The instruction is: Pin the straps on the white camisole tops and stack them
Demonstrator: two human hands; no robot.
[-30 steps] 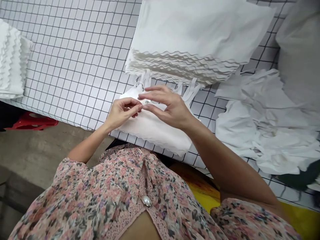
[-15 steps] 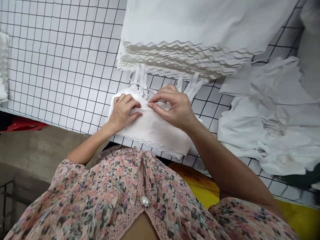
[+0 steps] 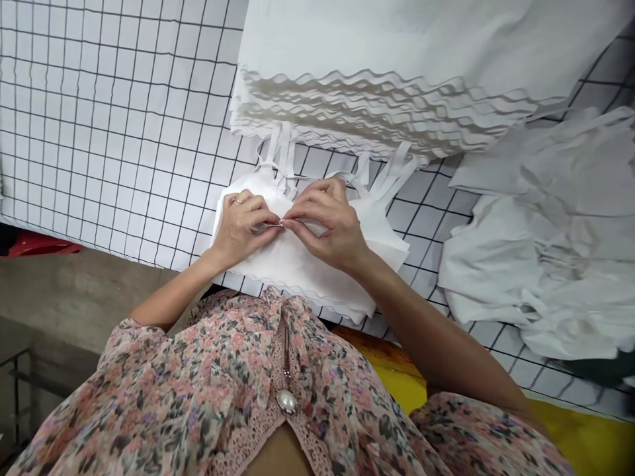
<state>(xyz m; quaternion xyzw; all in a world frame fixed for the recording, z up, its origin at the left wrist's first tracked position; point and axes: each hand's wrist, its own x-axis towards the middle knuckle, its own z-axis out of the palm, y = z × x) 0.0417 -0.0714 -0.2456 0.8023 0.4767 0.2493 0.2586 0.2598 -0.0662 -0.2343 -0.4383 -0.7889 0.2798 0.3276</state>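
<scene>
A small stack of white fabric pieces (image 3: 307,271) with scalloped edges and white straps lies at the near edge of the grid-patterned table (image 3: 124,132). My left hand (image 3: 243,225) rests on the top piece with curled fingers, a ring on one finger. My right hand (image 3: 325,221) pinches a thin metal pin (image 3: 274,224) at the middle of the stack. The thumb and forefinger tips of both hands meet at the pin.
A tall stack of white scalloped fabric (image 3: 397,79) sits just beyond my hands. A loose heap of white fabric pieces (image 3: 546,244) lies at the right. A red object (image 3: 34,243) shows under the table's left edge. A yellow surface (image 3: 407,383) is under my right arm.
The hands have come together and dropped onto the small stack. My left hand's fingers closed toward my right hand's pinch at the pin. The view shifted slightly closer to the table.
</scene>
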